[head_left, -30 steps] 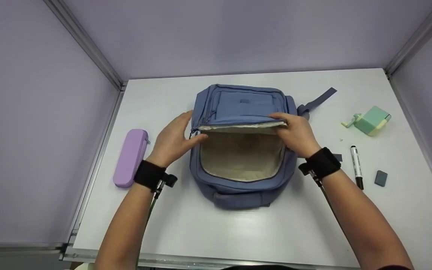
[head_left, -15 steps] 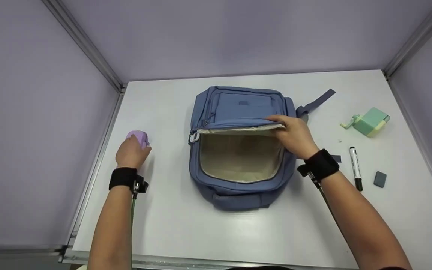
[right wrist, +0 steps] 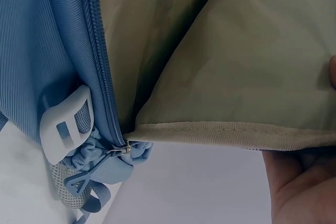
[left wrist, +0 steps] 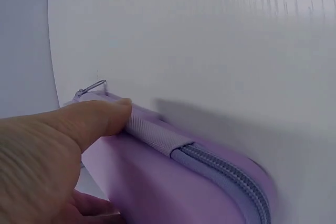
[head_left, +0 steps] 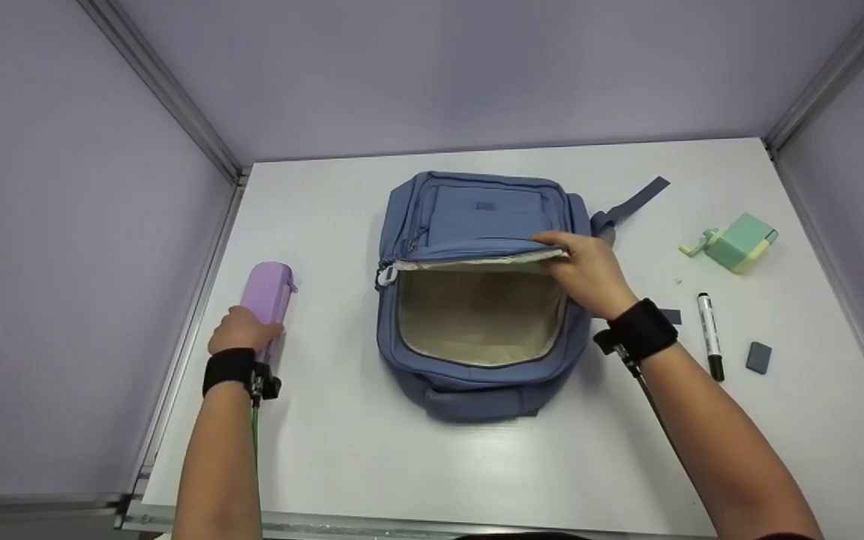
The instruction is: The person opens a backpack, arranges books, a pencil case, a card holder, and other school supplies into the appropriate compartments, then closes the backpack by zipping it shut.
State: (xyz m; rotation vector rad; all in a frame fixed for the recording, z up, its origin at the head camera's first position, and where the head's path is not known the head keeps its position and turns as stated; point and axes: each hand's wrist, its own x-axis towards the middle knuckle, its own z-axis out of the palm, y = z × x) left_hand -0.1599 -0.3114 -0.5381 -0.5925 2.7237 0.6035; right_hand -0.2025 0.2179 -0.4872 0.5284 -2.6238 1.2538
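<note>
A blue backpack (head_left: 488, 210) lies on the white table with its main compartment unzipped, baring a beige lining (right wrist: 252, 61). My right hand (head_left: 588, 274) pinches the edge of the front flap at its right side and holds it raised. At the left, my left hand (head_left: 243, 330) grips a purple zippered pencil case (head_left: 267, 289) across its near half. In the left wrist view the thumb presses along the zipper side of the pencil case (left wrist: 173, 177), with the other fingers mostly hidden on the far side.
Right of the backpack lie a green and yellow crank pencil sharpener (head_left: 741, 244), a white marker with black ends (head_left: 710, 337) and a small dark grey block (head_left: 759, 358). A backpack strap (head_left: 638, 201) sticks out at the upper right. Walls border the table (head_left: 372, 480) at the back and sides.
My left hand has left the backpack's left edge, reached over to the pencil case and slid toward its near half, gripping it. The right hand keeps its hold on the flap.
</note>
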